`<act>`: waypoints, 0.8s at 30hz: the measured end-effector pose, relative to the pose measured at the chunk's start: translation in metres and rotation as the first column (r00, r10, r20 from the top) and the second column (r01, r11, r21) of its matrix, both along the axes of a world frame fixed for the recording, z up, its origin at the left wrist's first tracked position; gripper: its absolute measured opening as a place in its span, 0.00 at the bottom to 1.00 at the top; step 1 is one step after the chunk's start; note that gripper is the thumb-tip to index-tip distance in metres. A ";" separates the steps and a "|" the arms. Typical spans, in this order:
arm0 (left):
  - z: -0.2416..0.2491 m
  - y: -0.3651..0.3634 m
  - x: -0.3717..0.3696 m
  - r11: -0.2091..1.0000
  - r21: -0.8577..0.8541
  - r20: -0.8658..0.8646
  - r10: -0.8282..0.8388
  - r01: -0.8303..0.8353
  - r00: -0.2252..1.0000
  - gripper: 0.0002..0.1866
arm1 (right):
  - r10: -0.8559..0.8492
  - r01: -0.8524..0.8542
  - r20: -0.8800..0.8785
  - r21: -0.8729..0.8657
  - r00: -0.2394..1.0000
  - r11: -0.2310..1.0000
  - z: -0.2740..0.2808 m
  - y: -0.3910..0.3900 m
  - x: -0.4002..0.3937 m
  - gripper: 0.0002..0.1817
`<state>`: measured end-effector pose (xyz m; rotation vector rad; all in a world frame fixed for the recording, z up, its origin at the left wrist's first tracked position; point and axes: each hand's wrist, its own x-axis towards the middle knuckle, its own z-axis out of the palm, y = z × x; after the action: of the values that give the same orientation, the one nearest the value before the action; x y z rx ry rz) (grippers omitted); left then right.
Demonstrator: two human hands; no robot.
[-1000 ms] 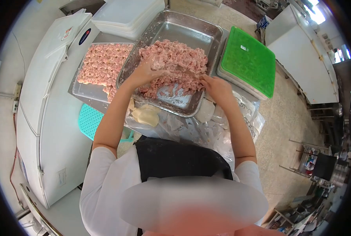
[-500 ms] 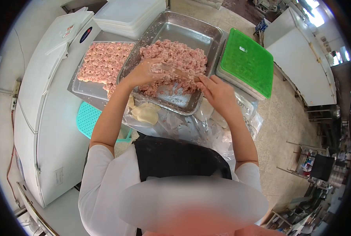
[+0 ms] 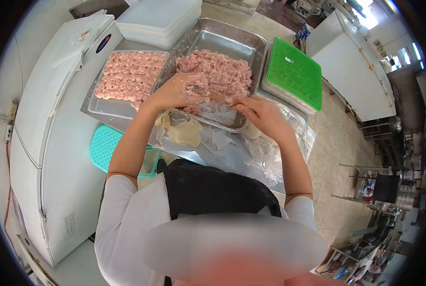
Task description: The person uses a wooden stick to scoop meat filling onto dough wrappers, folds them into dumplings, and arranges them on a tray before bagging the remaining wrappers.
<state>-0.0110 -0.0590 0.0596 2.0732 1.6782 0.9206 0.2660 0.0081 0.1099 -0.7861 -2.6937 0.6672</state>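
Ideally, the right hand (image 3: 264,117), fingers wrapped around what looks like a flat wooden spatula (image 3: 217,97), should work with short, light strokes beside the curled left hand (image 3: 177,90); whether that hand grips anything, I cannot tell. The minced meat (image 3: 218,69) lies heaped in the stainless-steel tray (image 3: 229,42), so working low over it should catch any falling bits.

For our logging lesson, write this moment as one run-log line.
left hand: at minced meat in metal pan | right hand: gripping slim tool | green-lidded container: beside pan
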 end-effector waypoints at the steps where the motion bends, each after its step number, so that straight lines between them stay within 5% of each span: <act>1: -0.004 -0.002 -0.008 1.000 0.007 0.003 0.004 -0.004 1.000 0.26 | 0.004 -0.004 0.003 0.007 1.000 1.000 0.009 -0.009 -0.006 0.16; 3: -0.008 -0.005 -0.028 0.989 -0.144 0.168 0.003 0.022 0.986 0.26 | -0.157 0.160 -0.029 0.153 0.987 0.975 0.021 -0.035 -0.019 0.15; 7: 0.003 -0.024 -0.062 0.993 -0.064 0.176 -0.091 0.103 0.980 0.27 | -0.149 0.137 0.027 0.252 0.989 0.958 0.014 -0.054 -0.054 0.14; 10: 0.011 -0.053 -0.088 0.996 -0.074 0.240 -0.026 0.045 0.971 0.29 | -0.136 0.142 -0.048 0.168 0.990 0.975 0.031 -0.068 -0.074 0.14; 12: 0.010 -0.070 -0.110 0.999 -0.030 0.062 0.018 -0.016 0.998 0.31 | -0.043 0.065 -0.168 0.125 0.985 0.990 0.025 -0.083 -0.097 0.13; 15: 0.030 -0.085 -0.141 0.983 -0.132 0.109 -0.116 0.130 0.987 0.32 | -0.084 0.087 -0.067 0.047 0.994 0.995 0.007 -0.104 -0.138 0.13; 18: 0.025 -0.107 -0.178 0.984 -0.176 0.105 -0.017 0.036 0.994 0.34 | -0.113 0.110 -0.109 -0.029 0.988 0.994 -0.014 -0.115 -0.152 0.14; 22: -0.044 -0.119 -0.237 0.962 -0.270 0.043 0.061 -0.047 0.997 0.32 | -0.312 0.274 -0.255 -0.174 0.915 0.946 -0.059 -0.135 -0.133 0.16; 24: -0.086 -0.123 -0.251 0.994 -0.086 -0.028 0.069 -0.072 0.997 0.29 | -0.457 0.383 -0.183 -0.332 0.870 0.862 -0.067 -0.154 -0.122 0.16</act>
<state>-0.2623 -0.1819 -0.0262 1.9884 1.7821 0.8300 0.1440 -0.1463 0.0431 -1.2252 -2.1110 0.9775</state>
